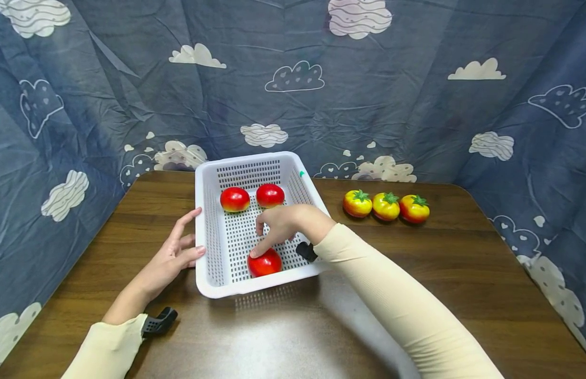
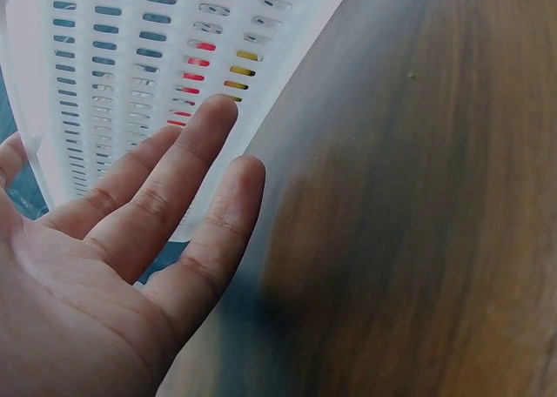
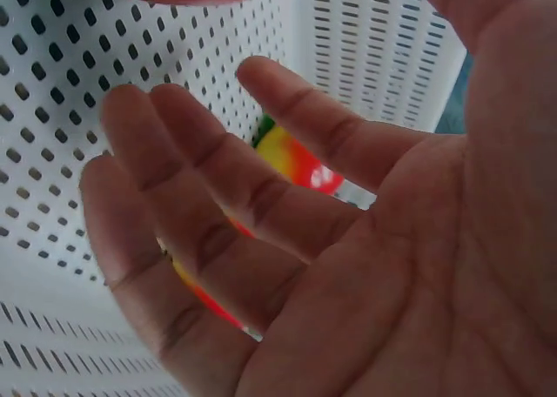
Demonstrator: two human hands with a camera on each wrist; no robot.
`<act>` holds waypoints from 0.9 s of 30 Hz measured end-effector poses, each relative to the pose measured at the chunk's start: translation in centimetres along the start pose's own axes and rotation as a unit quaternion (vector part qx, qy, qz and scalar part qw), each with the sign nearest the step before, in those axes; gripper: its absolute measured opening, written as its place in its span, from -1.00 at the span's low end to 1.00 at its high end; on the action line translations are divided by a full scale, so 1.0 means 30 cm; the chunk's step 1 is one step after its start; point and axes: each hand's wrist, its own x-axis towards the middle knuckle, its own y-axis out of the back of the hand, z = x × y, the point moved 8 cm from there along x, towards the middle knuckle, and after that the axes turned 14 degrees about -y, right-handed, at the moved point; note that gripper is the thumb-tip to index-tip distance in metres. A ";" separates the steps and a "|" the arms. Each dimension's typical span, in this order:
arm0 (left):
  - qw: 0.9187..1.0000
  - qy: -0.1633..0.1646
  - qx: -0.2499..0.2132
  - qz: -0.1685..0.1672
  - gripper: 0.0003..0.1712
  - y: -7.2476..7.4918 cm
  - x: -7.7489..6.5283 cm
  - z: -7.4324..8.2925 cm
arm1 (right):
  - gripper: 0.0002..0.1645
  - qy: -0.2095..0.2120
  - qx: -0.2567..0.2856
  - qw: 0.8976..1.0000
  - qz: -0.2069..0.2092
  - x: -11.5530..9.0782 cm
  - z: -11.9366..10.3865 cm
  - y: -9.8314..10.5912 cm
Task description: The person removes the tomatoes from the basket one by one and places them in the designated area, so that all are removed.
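Observation:
A white perforated plastic basket sits on the wooden table with three red tomatoes inside: a left one and a right one at the back, and a near one at the front. My right hand reaches into the basket, its thumb tip on the near tomato. Its other fingers extend loosely over the basket floor, nothing between them, in the right wrist view. My left hand is at the basket's left side, fingertips right at the rim, fingers spread along the outer wall in the left wrist view.
Three yellow-red tomatoes with green leafy tops, a left one, a middle one and a right one, stand in a row right of the basket. Behind the table hangs a blue cloud-patterned cloth.

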 end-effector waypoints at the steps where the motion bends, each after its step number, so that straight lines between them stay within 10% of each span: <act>1: 1.000 -0.003 -0.003 0.000 -0.08 0.000 0.000 0.000 | -0.35 -0.006 0.004 1.000 -0.007 0.002 0.001 -0.006; 27: 1.000 -0.015 -0.012 -0.001 -0.08 0.002 0.001 0.001 | -0.70 0.022 0.043 0.995 -0.090 0.022 -0.009 -0.068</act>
